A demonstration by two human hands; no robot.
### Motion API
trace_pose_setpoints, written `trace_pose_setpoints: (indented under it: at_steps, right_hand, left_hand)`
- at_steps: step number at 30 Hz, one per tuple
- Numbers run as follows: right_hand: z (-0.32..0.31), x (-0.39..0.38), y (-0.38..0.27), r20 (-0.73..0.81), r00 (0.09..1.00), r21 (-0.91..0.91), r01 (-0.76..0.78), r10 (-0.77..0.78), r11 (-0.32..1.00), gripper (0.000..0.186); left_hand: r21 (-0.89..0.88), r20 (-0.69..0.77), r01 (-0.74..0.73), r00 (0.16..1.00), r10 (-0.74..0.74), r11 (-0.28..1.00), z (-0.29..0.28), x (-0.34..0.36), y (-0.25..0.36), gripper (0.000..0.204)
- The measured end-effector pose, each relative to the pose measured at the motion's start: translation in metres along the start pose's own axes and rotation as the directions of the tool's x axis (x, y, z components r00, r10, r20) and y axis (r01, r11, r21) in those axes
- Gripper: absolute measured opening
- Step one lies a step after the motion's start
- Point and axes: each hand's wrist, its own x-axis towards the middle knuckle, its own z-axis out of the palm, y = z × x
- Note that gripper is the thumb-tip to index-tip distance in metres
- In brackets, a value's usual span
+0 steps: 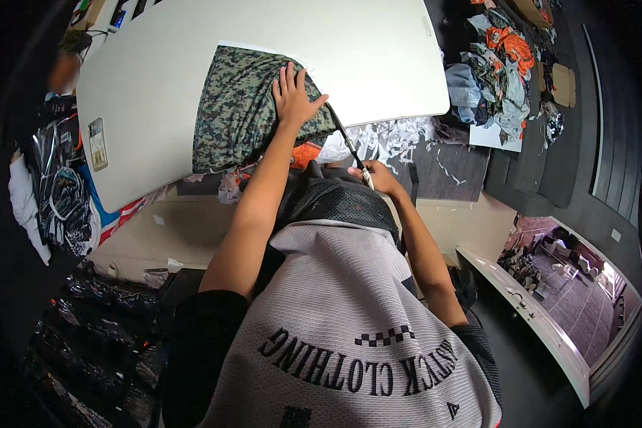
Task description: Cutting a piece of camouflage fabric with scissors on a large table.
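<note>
A piece of green-and-black digital camouflage fabric (228, 107) lies on the white table (378, 57), its near part hanging over the front edge. My left hand (294, 98) rests flat on its upper right part, fingers spread, pressing it down. My right hand (379, 178), just off the table's near edge, is closed round the handles of long dark scissors (347, 137). Their handle end looks wrapped in something whitish. The blades point up and left, along the fabric's right edge; whether they are apart I cannot tell.
White fabric scraps (399, 139) lie below the table's front edge. A heap of orange, grey and camouflage cloth (503, 64) is at the far right. A small rectangular object (97, 143) sits at the table's left end. An open white door (535, 321) stands at the lower right.
</note>
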Motion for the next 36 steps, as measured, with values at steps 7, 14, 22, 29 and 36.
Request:
trace_pose_setpoints:
  at_steps: [7, 14, 22, 29, 36]
  right_hand:
    - [0.002, 0.003, 0.006, -0.005, 0.998, 0.028, 0.058, -0.058, 0.998, 0.05]
    - [0.0, 0.0, 0.006, -0.021, 0.998, 0.048, 0.056, -0.055, 0.997, 0.048]
    - [-0.005, 0.0, 0.005, 0.037, 0.999, 0.086, 0.029, -0.032, 0.996, 0.046]
    - [0.0, 0.008, 0.012, 0.0, 1.0, 0.047, 0.031, -0.031, 0.998, 0.044]
    - [0.001, 0.027, 0.022, 0.023, 0.999, 0.022, 0.037, -0.037, 0.999, 0.044]
  left_hand:
    - [0.011, -0.049, -0.016, 0.999, 0.016, 1.0, 0.0, 0.0, 0.0, 0.096]
    - [0.008, -0.048, -0.013, 0.999, 0.013, 1.0, 0.0, -0.001, 0.0, 0.096]
    - [-0.026, -0.086, -0.021, 0.996, 0.018, 0.999, 0.005, 0.001, -0.002, 0.089]
    - [-0.074, -0.178, -0.026, 0.984, 0.012, 0.997, 0.009, 0.001, -0.004, 0.077]
    - [-0.045, -0.154, 0.007, 0.988, -0.014, 0.999, 0.002, 0.007, -0.003, 0.073]
